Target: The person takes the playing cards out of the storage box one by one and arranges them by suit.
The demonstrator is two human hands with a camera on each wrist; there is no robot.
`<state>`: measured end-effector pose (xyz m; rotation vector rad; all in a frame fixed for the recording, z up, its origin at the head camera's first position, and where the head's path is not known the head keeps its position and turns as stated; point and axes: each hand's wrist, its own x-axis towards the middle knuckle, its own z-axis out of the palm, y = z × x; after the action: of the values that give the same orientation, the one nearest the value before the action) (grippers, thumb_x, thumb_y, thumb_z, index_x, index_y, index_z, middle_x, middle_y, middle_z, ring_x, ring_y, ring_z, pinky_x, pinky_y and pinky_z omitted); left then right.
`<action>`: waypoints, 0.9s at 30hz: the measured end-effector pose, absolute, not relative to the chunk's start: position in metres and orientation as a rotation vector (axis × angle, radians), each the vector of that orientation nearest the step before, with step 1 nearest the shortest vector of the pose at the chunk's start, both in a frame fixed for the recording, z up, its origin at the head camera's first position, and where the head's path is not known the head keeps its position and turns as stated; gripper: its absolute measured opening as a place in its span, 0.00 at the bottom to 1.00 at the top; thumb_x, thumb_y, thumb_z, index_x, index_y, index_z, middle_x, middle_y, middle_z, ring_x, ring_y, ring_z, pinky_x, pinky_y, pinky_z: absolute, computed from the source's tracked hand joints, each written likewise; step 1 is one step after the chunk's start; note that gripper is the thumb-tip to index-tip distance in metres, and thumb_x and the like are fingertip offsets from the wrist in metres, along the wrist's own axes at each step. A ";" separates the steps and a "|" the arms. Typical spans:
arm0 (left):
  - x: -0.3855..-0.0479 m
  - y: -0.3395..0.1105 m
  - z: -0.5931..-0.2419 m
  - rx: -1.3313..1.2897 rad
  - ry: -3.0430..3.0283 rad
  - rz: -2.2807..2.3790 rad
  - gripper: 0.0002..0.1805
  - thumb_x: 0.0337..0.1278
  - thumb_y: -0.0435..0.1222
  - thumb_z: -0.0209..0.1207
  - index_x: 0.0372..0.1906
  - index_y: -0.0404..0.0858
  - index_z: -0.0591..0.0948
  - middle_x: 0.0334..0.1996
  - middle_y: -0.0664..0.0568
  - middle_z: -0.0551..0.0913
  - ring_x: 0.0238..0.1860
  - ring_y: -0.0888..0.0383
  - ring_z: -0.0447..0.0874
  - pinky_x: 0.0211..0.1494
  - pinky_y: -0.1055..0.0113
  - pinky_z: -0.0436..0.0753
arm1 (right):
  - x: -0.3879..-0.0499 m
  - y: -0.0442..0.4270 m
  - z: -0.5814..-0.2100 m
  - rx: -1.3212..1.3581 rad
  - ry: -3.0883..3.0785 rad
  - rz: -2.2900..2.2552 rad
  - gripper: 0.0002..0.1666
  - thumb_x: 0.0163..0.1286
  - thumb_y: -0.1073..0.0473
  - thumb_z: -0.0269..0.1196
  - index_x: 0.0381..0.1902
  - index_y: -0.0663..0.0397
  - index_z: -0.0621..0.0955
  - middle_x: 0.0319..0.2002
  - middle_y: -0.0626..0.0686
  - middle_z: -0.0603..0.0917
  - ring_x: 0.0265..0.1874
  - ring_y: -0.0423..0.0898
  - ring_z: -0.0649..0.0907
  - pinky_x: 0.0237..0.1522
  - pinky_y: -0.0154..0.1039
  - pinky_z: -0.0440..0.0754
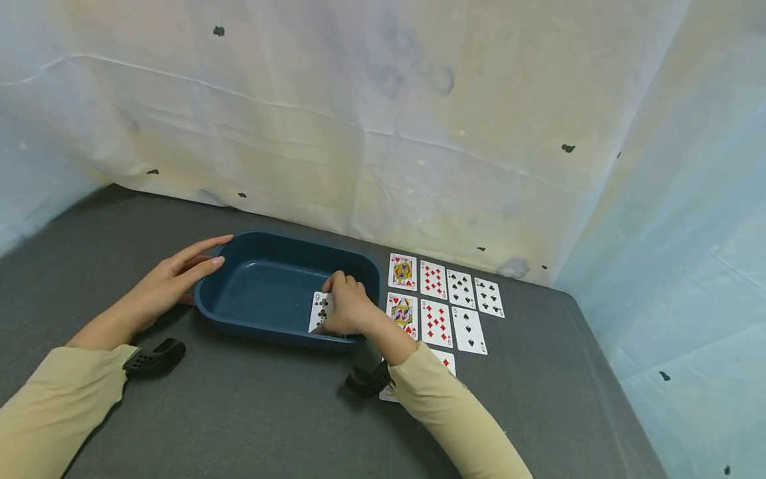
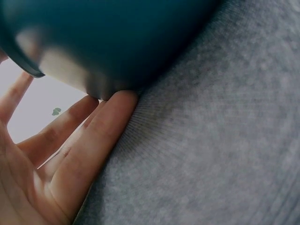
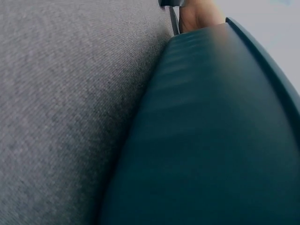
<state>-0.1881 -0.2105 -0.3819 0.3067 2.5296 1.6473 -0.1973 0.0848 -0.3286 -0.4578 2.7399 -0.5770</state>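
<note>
A dark blue oblong basin (image 1: pixel 263 326) stands on the table. My left hand (image 1: pixel 173 276) is at its left end with fingers mostly straight; in the left wrist view the fingertips (image 2: pixel 124 101) touch the outer wall. My right hand (image 1: pixel 349 307) reaches over the near side into the basin's right part. It holds a playing card, a nine of clubs (image 1: pixel 320 311), whose right part is hidden by the fingers. The right wrist view shows mainly the basin's outer wall (image 3: pixel 201 117), and the right hand is out of that view.
Right of the basin, playing cards lie face up in rows, among them a jack (image 1: pixel 403 271), a queen (image 1: pixel 401 313), diamonds (image 1: pixel 436 322) and spades (image 1: pixel 469 330). My right forearm (image 1: pixel 443 406) partly covers the nearest cards. Behind the grey table (image 1: pixel 269 412) hangs a pale sheet (image 1: pixel 335 133).
</note>
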 end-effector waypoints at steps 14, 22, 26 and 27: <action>-0.188 -0.210 -0.383 0.296 2.547 1.628 0.30 0.73 0.52 0.43 0.75 0.64 0.50 0.74 0.35 0.50 0.67 0.31 0.56 0.45 0.43 0.80 | -0.192 0.096 -0.325 -0.586 2.622 -1.183 0.17 0.61 0.66 0.68 0.49 0.51 0.81 0.33 0.51 0.80 0.24 0.39 0.75 0.27 0.30 0.72; -0.187 -0.212 -0.383 0.310 2.537 1.634 0.30 0.73 0.52 0.43 0.75 0.65 0.49 0.74 0.35 0.49 0.67 0.31 0.55 0.46 0.40 0.79 | -0.187 0.107 -0.321 -0.559 2.503 -1.614 0.16 0.63 0.65 0.65 0.50 0.53 0.82 0.41 0.53 0.83 0.24 0.38 0.73 0.30 0.29 0.71; -0.188 -0.212 -0.383 0.317 2.550 1.626 0.30 0.73 0.51 0.42 0.75 0.65 0.49 0.74 0.34 0.49 0.67 0.31 0.56 0.46 0.40 0.79 | -0.181 0.116 -0.316 -0.511 2.441 -1.763 0.18 0.61 0.66 0.66 0.51 0.55 0.81 0.48 0.55 0.82 0.28 0.40 0.73 0.31 0.29 0.71; -0.188 -0.212 -0.383 0.319 2.552 1.623 0.30 0.74 0.51 0.42 0.75 0.65 0.49 0.74 0.34 0.49 0.67 0.31 0.55 0.45 0.40 0.79 | -0.179 0.119 -0.316 -0.506 2.430 -1.789 0.19 0.61 0.67 0.66 0.51 0.56 0.81 0.49 0.55 0.82 0.30 0.41 0.74 0.32 0.29 0.71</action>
<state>-0.1884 -0.2115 -0.3831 0.3191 2.5521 1.6235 -0.1792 0.1187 -0.3155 -0.5064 2.4303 -1.7895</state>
